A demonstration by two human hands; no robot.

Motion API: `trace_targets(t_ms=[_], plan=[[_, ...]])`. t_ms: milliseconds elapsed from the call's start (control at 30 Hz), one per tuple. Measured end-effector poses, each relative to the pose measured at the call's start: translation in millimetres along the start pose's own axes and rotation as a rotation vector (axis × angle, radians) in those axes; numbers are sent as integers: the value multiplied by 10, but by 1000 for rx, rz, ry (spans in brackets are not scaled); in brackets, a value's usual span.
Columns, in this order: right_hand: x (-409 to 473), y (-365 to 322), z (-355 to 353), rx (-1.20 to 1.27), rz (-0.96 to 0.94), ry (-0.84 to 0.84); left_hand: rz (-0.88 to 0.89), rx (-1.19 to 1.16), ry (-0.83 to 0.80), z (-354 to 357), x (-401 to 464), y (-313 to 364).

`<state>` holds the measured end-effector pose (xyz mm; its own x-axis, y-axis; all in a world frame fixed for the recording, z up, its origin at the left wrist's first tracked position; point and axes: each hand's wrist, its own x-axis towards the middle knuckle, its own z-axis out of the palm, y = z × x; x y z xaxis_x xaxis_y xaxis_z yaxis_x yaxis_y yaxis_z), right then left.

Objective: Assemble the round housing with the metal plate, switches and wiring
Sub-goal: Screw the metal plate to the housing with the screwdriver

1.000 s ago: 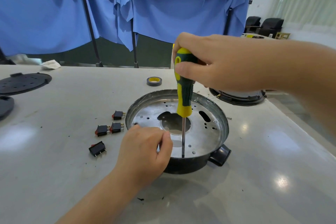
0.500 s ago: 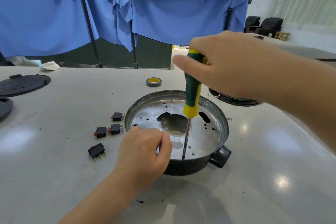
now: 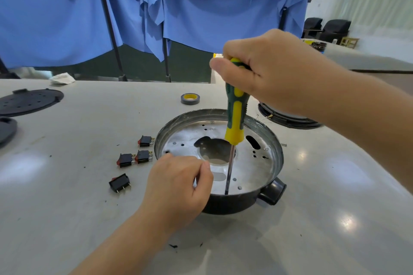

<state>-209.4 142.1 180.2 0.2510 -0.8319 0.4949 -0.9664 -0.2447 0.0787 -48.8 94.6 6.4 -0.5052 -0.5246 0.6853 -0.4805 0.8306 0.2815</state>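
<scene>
Lying across the whole foreground: grey worktable [image 3: 67, 219]. Sitting at its centre: round black housing [image 3: 237, 204], metal plate [image 3: 252, 163] seated inside. Gripping the green-and-yellow screwdriver [image 3: 235, 118] by the handle top, fingers curled round it: right hand [image 3: 268, 76], shaft standing nearly upright, tip touching the plate's near edge. Resting on the housing's near-left rim, fingers curled, pinching something too small to tell: left hand [image 3: 178, 187]. Lying just left of the housing: four rocker switches [image 3: 134, 158]. Lying behind: tape roll [image 3: 190, 98].
</scene>
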Motion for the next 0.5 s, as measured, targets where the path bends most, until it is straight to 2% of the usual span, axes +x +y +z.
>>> trace_targets(t_ms=[100, 233, 300, 433, 500], plan=[[9, -91, -25, -280, 58, 62, -2, -1, 4, 3, -4, 1], [-30, -218, -49, -375, 83, 49, -1, 5, 10, 5, -5, -1], [-38, -194, -38, -267, 39, -18, 0, 1, 6, 5, -4, -1], [-40, -84, -59, 123, 67, -176, 5, 2, -4, 11, -11, 0], [-45, -58, -78, 198, 55, -195, 5, 6, -4, 10, -14, -5]])
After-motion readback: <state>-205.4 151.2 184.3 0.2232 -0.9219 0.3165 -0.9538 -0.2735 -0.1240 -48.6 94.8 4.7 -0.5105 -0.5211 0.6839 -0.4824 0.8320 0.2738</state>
